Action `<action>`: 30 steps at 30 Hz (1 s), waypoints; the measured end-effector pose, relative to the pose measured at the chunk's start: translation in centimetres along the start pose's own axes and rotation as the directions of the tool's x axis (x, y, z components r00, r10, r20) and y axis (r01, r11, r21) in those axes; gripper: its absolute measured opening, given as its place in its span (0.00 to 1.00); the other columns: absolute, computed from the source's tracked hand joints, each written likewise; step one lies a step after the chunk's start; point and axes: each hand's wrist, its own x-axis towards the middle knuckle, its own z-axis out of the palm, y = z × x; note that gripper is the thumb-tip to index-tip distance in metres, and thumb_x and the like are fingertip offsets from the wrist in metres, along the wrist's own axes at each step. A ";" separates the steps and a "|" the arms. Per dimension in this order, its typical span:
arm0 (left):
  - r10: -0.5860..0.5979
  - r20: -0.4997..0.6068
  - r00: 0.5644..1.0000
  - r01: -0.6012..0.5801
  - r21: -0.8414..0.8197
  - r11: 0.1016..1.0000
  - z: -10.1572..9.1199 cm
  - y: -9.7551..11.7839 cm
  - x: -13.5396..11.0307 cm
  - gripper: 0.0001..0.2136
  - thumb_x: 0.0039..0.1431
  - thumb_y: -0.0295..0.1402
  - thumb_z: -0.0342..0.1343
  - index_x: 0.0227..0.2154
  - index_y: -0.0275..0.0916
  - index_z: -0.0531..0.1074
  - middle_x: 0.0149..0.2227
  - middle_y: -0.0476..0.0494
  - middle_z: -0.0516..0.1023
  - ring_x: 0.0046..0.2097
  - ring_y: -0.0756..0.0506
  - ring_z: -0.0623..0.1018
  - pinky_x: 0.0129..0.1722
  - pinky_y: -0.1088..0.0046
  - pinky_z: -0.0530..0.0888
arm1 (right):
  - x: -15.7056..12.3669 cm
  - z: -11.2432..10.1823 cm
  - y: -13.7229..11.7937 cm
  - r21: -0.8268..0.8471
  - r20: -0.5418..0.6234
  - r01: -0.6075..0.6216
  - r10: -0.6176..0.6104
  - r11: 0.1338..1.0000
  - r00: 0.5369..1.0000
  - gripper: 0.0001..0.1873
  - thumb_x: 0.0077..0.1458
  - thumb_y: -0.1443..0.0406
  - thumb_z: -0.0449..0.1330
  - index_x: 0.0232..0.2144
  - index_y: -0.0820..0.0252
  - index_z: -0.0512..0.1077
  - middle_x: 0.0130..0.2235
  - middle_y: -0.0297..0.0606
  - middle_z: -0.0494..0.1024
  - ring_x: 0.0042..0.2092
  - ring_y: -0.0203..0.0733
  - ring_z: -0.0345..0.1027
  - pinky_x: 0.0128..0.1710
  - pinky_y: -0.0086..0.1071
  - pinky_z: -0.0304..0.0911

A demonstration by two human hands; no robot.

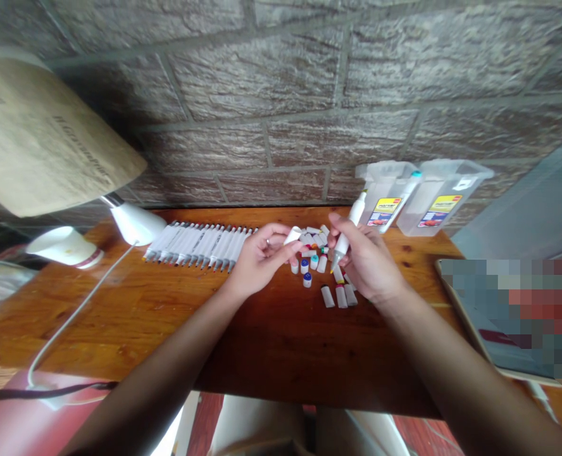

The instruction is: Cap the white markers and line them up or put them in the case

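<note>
Between the thumb and fingers of my left hand (264,256) is a white marker cap (292,235). My right hand (369,256) grips a white marker (350,228), tilted, its bare yellow tip pointing down and its other end up. Under and between both hands lies a loose pile of marker caps (314,238), white with coloured ends. Two blue-topped caps (307,279) and a few white ones (340,296) lie nearer to me. Left of my left hand, several uncapped white markers (200,246) lie side by side in a row, tips toward me.
Two clear plastic boxes (421,215) with yellow labels stand by the brick wall (262,114), a teal-ended marker (410,187) in or against one. A lamp (136,225), a paper cup (67,247) and a white cable (74,304) are left; a tablet (490,342) lies right on the wooden table (271,342).
</note>
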 end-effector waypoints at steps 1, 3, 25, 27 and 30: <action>-0.023 -0.013 1.000 0.022 -0.031 0.999 -0.2 0.1 0.1 0.13 0.55 0.38 0.69 0.35 0.37 0.74 0.30 0.46 0.84 0.25 0.51 0.78 0.29 0.76 0.75 | 0.0 0.0 0.0 -0.010 0.017 -0.012 0.012 1.000 1.000 0.25 0.40 0.49 0.75 0.21 0.60 0.70 0.18 0.28 0.68 0.18 0.27 0.53 0.16 0.26 0.45; -0.059 -0.022 0.998 0.057 -0.074 0.996 -0.6 0.1 0.4 0.13 0.51 0.37 0.71 0.34 0.36 0.77 0.29 0.47 0.83 0.24 0.52 0.77 0.28 0.76 0.74 | -0.1 0.0 0.1 -0.039 0.053 -0.031 0.033 0.999 0.998 0.25 0.40 0.47 0.74 0.21 0.60 0.71 0.19 0.28 0.69 0.19 0.27 0.54 0.16 0.26 0.45; -0.317 -0.088 0.944 0.214 -0.568 0.795 -1.8 1.2 1.3 0.15 0.45 0.31 0.73 0.33 0.36 0.74 0.24 0.57 0.65 0.24 0.56 0.66 0.25 0.80 0.68 | -2.1 0.2 0.0 -0.220 0.579 -0.105 0.216 0.970 0.786 0.17 0.47 0.57 0.74 0.33 0.61 0.74 0.27 0.30 0.77 0.24 0.28 0.64 0.23 0.23 0.57; -0.329 -0.088 0.940 0.221 -0.578 0.785 -1.8 1.2 1.3 0.15 0.45 0.31 0.73 0.32 0.37 0.73 0.23 0.57 0.65 0.24 0.56 0.67 0.25 0.80 0.69 | -2.0 0.1 0.2 -0.187 0.561 -0.109 0.197 0.976 0.804 0.17 0.49 0.57 0.73 0.34 0.61 0.75 0.28 0.31 0.78 0.24 0.28 0.63 0.22 0.24 0.56; -0.338 -0.081 0.938 0.229 -0.586 0.777 -1.7 1.1 1.3 0.15 0.46 0.30 0.73 0.30 0.37 0.71 0.23 0.57 0.65 0.25 0.56 0.67 0.25 0.80 0.69 | -1.8 0.1 0.8 -0.095 0.541 -0.150 0.178 0.984 0.822 0.15 0.52 0.56 0.71 0.36 0.60 0.75 0.28 0.31 0.78 0.23 0.28 0.62 0.22 0.24 0.55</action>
